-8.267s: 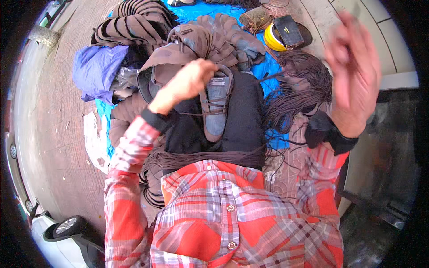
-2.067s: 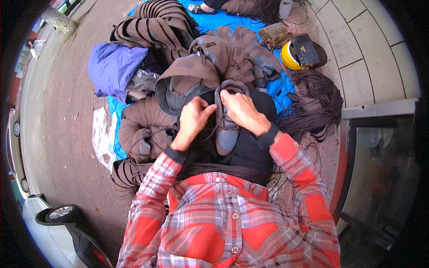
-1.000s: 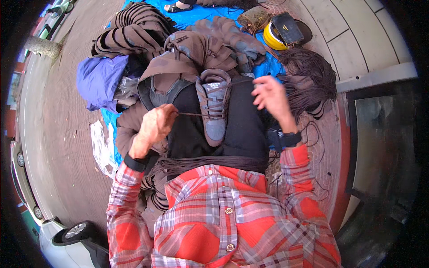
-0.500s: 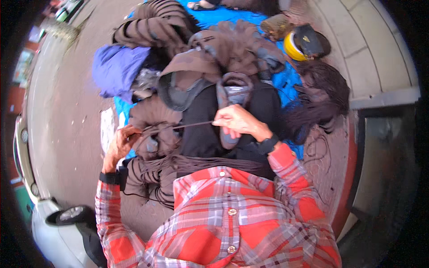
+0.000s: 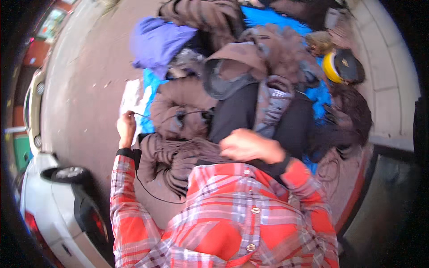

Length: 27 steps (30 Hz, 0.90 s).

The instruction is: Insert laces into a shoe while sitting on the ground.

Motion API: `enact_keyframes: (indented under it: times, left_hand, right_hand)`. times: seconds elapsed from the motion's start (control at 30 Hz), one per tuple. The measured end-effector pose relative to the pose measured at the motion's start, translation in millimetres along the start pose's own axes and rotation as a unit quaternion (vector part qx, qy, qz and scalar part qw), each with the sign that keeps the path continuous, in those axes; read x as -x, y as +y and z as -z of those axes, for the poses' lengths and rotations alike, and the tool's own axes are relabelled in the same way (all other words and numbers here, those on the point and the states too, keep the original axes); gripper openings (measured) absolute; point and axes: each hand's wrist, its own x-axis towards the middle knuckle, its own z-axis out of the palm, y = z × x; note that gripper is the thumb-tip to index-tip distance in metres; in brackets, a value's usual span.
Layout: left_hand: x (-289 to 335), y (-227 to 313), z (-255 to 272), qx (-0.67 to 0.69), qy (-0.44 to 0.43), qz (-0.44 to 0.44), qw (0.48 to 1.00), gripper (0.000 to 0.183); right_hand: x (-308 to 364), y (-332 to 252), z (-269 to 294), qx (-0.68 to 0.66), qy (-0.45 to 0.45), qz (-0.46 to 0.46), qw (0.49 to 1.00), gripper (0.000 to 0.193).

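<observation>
Near the ground on the left, my left hand [image 5: 127, 127] is closed with fingertips pinching a thin dark lace [image 5: 142, 116], which trails right over the brown bundles. My right hand [image 5: 250, 146] hovers low over my lap, close to my shirt hem; motion smears its fingers, so I cannot tell what they hold. Below and left of it, a hank of brown laces [image 5: 192, 148] lies across my lap. A grey-brown shoe upper [image 5: 273, 102] rests on my black-trousered thighs, toe toward me. Beside my left thigh sit stacked brown shoe uppers [image 5: 178, 100].
More brown uppers [image 5: 286, 51] lie ahead on a blue tarp [image 5: 272, 20]. A purple cloth [image 5: 158, 42] is at far left, a yellow-and-black round container [image 5: 333, 67] at far right. Dark laces [image 5: 348, 111] pile at right. A white car [image 5: 58, 196] stands left; a step edge [image 5: 357, 192] runs right.
The lace stretched between my hands is no longer taut between them. My right hand has dropped from above the shoe upper toward my waist. The whole view has shifted, moving the scene rightward.
</observation>
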Motion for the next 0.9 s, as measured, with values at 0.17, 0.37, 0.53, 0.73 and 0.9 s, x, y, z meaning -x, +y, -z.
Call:
enact_keyframes:
  times: [0.17,0.37,0.53,0.73,0.9]
  left_hand:
    - [1.6,137.6,-29.5,0.644,-0.171,0.025,0.745,0.017]
    - [72.4,280.6,-29.4,0.570,-0.415,-0.077,0.705,0.014]
    - [86.4,313.0,-46.1,0.349,-0.295,-0.236,0.857,0.016]
    - [88.7,327.2,-39.6,0.245,-0.227,-0.298,0.894,0.018]
    - [89.0,333.7,-46.2,0.247,-0.180,-0.310,0.900,0.016]
  right_hand:
    - [-32.8,-56.1,-51.0,0.019,0.031,0.176,0.984,0.025]
    - [55.4,4.6,6.6,-0.094,0.472,-0.242,0.843,0.020]
    - [79.6,8.2,21.9,-0.202,0.379,-0.308,0.849,0.032]
    - [80.8,9.5,31.8,-0.252,0.306,-0.334,0.855,0.048]
    - [89.3,30.8,29.1,-0.512,0.286,-0.193,0.787,0.067]
